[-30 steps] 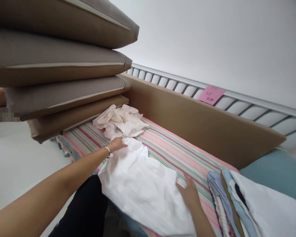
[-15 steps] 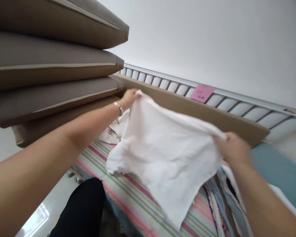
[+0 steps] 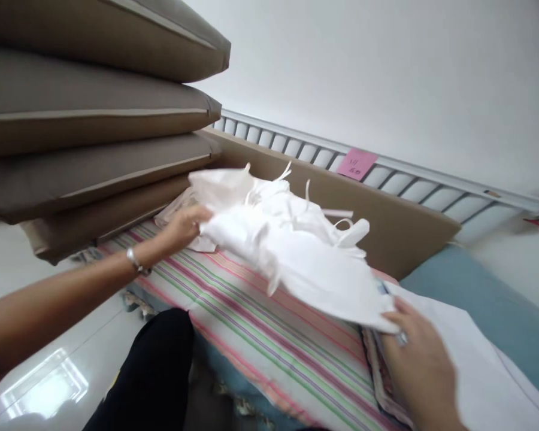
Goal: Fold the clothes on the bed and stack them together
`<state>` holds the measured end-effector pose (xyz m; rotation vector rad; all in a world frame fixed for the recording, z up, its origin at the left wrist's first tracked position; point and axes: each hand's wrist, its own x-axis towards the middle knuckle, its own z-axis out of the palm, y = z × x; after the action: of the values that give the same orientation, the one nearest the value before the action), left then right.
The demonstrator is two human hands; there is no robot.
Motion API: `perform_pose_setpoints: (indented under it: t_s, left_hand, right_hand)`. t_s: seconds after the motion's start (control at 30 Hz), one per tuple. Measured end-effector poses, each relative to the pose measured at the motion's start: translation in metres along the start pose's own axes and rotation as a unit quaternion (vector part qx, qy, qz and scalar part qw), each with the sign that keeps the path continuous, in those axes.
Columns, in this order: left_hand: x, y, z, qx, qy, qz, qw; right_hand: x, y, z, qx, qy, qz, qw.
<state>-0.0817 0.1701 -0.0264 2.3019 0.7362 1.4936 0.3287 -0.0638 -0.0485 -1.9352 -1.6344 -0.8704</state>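
- Two hands, left hand (image 3: 186, 224) and right hand (image 3: 420, 359), are closed on opposite edges of a white cloth (image 3: 296, 254).
- Soft, rumpled fabric is held above a striped sheet (image 3: 260, 317).

White wall (image 3: 386, 72), glossy floor (image 3: 49, 383), stacked brown cushions (image 3: 85, 114)

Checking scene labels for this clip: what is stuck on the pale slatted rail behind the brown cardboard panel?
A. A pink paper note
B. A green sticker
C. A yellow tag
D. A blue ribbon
A: a pink paper note with dark handwriting sits on the pale slatted rail, just above the top edge of the brown cardboard panel.
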Motion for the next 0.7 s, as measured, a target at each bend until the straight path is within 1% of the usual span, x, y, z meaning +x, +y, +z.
perform_pose_setpoints:
  t_s: [0.03,0.07,0.13,0.17,0.23,0.27,0.33,0.37,0.47,0.53,0.57,0.6,0.7]
  left_hand:
    - [-0.035,-0.015,0.009,-0.006,-0.042,0.002,0.999]
    - [-0.069,-0.028,0.019,-0.003,-0.085,-0.012,0.996]
    - [-0.132,-0.044,0.036,0.017,-0.199,-0.079,0.977]
    - [-0.158,-0.047,0.041,0.035,-0.236,-0.125,0.963]
    - [-0.199,-0.046,0.045,0.055,-0.271,-0.189,0.942]
    - [-0.213,-0.045,0.044,0.069,-0.25,-0.212,0.942]
    - [-0.23,-0.04,0.036,0.102,-0.192,-0.249,0.944]
    - [-0.234,-0.038,0.032,0.107,-0.184,-0.263,0.941]
    - [-0.238,-0.033,0.025,0.129,-0.13,-0.286,0.94]
    - [-0.239,-0.033,0.027,0.143,-0.089,-0.3,0.939]
    - [-0.24,-0.035,0.03,0.149,-0.082,-0.308,0.936]
    - [-0.24,-0.037,0.035,0.154,-0.089,-0.315,0.932]
    - [-0.24,-0.042,0.051,0.174,-0.145,-0.331,0.916]
  right_hand:
    - [-0.028,-0.004,0.016,0.012,-0.035,-0.024,0.999]
    - [-0.056,-0.007,0.031,0.022,-0.07,-0.024,0.997]
    - [-0.111,-0.012,0.055,0.034,-0.154,0.011,0.987]
    - [-0.134,-0.014,0.063,0.044,-0.194,0.044,0.979]
    - [-0.169,-0.019,0.072,0.09,-0.254,0.108,0.957]
    - [-0.18,-0.021,0.074,0.122,-0.267,0.13,0.947]
    - [-0.19,-0.021,0.072,0.155,-0.264,0.181,0.935]
    - [-0.19,-0.018,0.069,0.177,-0.276,0.204,0.922]
    - [-0.171,-0.007,0.058,0.232,-0.274,0.304,0.883]
    - [-0.155,-0.001,0.054,0.224,-0.257,0.356,0.87]
    - [-0.149,0.002,0.056,0.204,-0.25,0.373,0.87]
    - [-0.145,0.004,0.058,0.178,-0.248,0.389,0.869]
    - [-0.147,0.005,0.073,0.106,-0.256,0.435,0.857]
